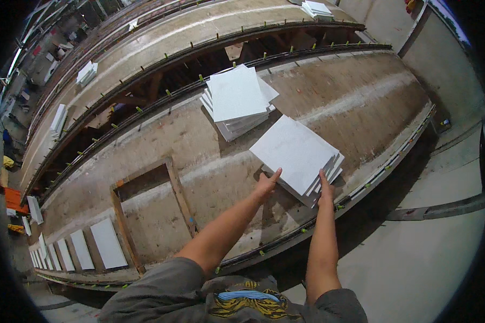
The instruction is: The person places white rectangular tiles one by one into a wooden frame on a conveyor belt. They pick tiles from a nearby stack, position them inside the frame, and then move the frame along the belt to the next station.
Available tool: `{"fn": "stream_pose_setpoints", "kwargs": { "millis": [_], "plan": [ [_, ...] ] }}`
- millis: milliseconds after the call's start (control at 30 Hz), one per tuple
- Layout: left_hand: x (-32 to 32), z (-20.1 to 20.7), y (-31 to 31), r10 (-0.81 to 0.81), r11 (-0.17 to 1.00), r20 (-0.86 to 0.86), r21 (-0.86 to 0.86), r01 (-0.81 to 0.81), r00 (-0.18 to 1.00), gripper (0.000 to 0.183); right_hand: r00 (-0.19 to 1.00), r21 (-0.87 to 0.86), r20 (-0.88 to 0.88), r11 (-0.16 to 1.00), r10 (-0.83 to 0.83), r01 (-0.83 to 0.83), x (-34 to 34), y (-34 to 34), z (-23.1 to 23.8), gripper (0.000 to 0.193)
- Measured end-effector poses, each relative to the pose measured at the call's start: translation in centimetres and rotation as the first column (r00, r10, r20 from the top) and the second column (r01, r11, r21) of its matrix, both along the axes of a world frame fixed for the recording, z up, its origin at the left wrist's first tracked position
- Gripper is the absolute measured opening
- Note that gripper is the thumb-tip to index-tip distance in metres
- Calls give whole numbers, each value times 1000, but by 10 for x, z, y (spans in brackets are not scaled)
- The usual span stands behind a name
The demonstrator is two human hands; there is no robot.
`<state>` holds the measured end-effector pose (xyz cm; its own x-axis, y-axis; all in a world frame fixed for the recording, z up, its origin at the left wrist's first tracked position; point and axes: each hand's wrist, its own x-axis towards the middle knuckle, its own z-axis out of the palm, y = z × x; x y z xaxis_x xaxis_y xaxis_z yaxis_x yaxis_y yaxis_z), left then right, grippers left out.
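Observation:
Both my arms reach forward to a slightly fanned stack of white square panels (293,153) on the brown worktable (355,86). My left hand (267,184) grips its near left side, the thumb at the top edge and the other fingers mostly hidden. At the near right corner, my right hand (326,192) is closed against the panel edges, its fingertips partly out of sight. Just beyond, to the left, a second uneven pile of white panels (236,94) rests on the same surface, its layers turned at different angles.
A wooden rectangular frame (179,194) lies on the table to the left. Several single white panels (109,245) form a row near the left end. Small yellow-green clips (262,252) line the table edge. Past a dark gap, another long table (161,40) carries smaller white stacks.

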<state>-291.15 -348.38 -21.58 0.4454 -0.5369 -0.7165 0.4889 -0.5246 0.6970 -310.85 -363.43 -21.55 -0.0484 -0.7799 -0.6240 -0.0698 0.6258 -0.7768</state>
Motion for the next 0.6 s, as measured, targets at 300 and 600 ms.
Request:
{"fn": "stream_pose_setpoints", "kwargs": {
  "millis": [300, 600],
  "plan": [
    [-16, 33, -22, 224, 973, -23, -53, -225, 974, 93, 984, -150, 17, 973, -175, 176, 11, 37, -4, 98],
    [37, 80, -6, 416, 807, -118, -409, -425, 902, 81, 982, -289, 121, 941, -145, 175, 87, 44, 17, 85]
  ]
}}
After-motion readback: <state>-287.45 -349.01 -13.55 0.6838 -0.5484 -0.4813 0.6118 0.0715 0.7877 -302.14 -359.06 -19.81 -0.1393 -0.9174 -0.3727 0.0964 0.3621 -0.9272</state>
